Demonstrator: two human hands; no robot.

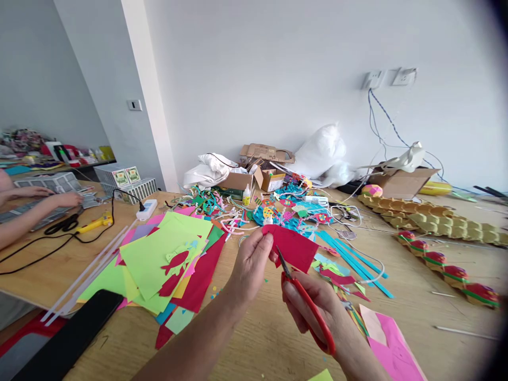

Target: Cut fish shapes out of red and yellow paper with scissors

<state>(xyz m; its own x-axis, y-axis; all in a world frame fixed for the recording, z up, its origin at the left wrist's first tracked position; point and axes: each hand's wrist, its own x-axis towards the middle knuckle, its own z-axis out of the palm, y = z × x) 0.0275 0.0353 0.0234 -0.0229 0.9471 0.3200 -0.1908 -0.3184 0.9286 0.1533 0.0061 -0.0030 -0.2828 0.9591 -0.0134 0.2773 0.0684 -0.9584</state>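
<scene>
My left hand [254, 259] pinches the left end of a piece of dark red paper [296, 247], holding it up over the table. In my right hand [317, 304] is a pair of scissors [313, 309] with red handles. Their blades point up and left, at the paper's lower left edge close to my left fingers. How far the blades are parted is hard to see. Left of my hands lies a stack of coloured paper [154, 259], lime green on top, with small red and green cut-outs [177, 262] on it.
Paper scraps [337, 275] and blue strips [357, 262] lie to the right, near egg-carton strips [448, 222] and painted carton pieces [454, 272]. Cardboard boxes [238, 182] stand behind. A yellow glue gun [95, 223], a black phone [75, 333] and another person's hands [59, 200] are left.
</scene>
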